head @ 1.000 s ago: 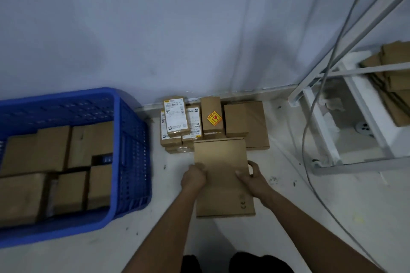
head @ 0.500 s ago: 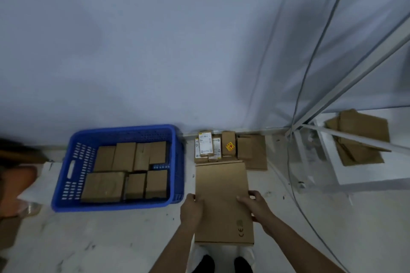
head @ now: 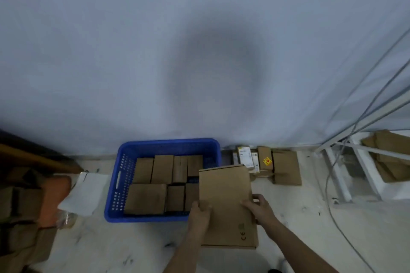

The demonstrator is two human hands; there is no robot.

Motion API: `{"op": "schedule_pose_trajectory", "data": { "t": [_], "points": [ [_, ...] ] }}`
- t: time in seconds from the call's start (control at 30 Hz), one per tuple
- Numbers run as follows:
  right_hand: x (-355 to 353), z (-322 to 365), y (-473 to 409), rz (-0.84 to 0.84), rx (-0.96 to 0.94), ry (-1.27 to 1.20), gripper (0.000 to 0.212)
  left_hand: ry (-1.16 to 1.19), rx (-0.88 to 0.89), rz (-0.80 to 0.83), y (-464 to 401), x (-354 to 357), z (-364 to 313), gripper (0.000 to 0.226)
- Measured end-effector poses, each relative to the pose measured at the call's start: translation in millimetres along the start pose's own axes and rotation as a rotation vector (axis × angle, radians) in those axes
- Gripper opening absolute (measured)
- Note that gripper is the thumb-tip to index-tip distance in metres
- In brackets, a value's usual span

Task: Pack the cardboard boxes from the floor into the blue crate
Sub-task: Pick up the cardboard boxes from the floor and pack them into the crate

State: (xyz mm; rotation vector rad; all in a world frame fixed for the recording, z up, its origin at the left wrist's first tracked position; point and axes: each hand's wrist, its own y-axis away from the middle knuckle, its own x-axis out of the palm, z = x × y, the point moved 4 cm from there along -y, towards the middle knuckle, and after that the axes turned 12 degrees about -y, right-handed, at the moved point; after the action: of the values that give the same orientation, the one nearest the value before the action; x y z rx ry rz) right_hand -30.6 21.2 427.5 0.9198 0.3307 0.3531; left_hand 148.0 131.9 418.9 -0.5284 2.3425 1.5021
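The flat box (head: 226, 201) has moved left since a moment ago and now overlaps the right edge of the blue crate (head: 124, 175), so loading is near. The left hand (head: 199, 217) and right hand (head: 259, 208) pinch its sides, fingers curled over. Beyond the fingertips, small boxes (head: 286, 166) remain on the floor.

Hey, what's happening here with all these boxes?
A person is packing cardboard boxes into a blue crate on the floor. Both hands grip a large flat box, the left hand on its left edge and the right hand on its right edge, its far corner over the crate's right side. The crate holds several boxes; a small pile waits by the wall.
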Motion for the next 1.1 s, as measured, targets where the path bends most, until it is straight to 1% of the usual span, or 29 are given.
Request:
{"op": "schedule_pose_trajectory", "data": {
  "t": [0.1, 0.17, 0.23, 0.33, 0.4, 0.47, 0.57, 0.67, 0.73, 0.8, 0.9, 1.0, 1.1],
  "points": [
    [51.4, -2.6, 6.5, -0.028, 0.034, -0.025, 0.06, -0.014, 0.022, 0.003, -17.1, -46.3, 20.2, 0.062],
    [75.7, -0.9, 8.4, -0.057, 0.02, -0.04, 0.064, -0.017, 0.044, 0.028, -31.0, -67.2, 25.9, 0.065],
    [92.1, 2.8, 6.3, -0.103, -0.007, -0.028, 0.065, -0.021, 0.04, 0.068, -46.1, -75.2, 29.9, 0.067],
    [106.1, 10.2, 1.4, -0.189, -0.039, 0.039, 0.06, -0.027, 0.036, 0.077, -60.6, -77.0, 31.7, 0.067],
    [113.1, 15.9, -6.8, -0.236, -0.065, 0.097, 0.06, -0.033, 0.048, 0.082, -70.8, -73.1, 31.7, 0.068],
    [119.6, 23.8, -18.7, -0.267, -0.095, 0.166, 0.064, -0.024, 0.056, 0.115, -82.8, -63.7, 32.5, 0.061],
    [131.3, 30.7, -45.2, -0.325, -0.123, 0.274, 0.065, 0.016, 0.066, 0.217, -97.8, -49.5, 27.8, 0.048],
    [143.3, 34.9, -77.3, -0.378, -0.159, 0.363, 0.06, 0.066, 0.094, 0.32, -121.9, -36.2, 19.0, 0.042],
    [151.9, 32.8, -103.7, -0.409, -0.186, 0.425, 0.064, 0.107, 0.112, 0.36, -144.0, -28.5, 13.1, 0.04],
    [160.5, 29.5, -134.1, -0.428, -0.227, 0.483, 0.067, 0.137, 0.152, 0.398, -171.0, -17.5, 11.9, 0.042],
    [173.8, 23.7, -190.0, -0.454, -0.306, 0.618, 0.07, 0.123, 0.224, 0.449, -219.9, 3.0, 17.3, 0.056],
    [184.7, 18.3, -248.2, -0.474, -0.381, 0.8, 0.073, 0.05, 0.292, 0.396, -275.7, 20.4, 21.0, 0.062],
    [192.0, 8.9, -301.8, -0.484, -0.431, 0.941, 0.071, -0.068, 0.342, 0.314, -333.3, 43.5, 24.3, 0.057]
  ]
}}
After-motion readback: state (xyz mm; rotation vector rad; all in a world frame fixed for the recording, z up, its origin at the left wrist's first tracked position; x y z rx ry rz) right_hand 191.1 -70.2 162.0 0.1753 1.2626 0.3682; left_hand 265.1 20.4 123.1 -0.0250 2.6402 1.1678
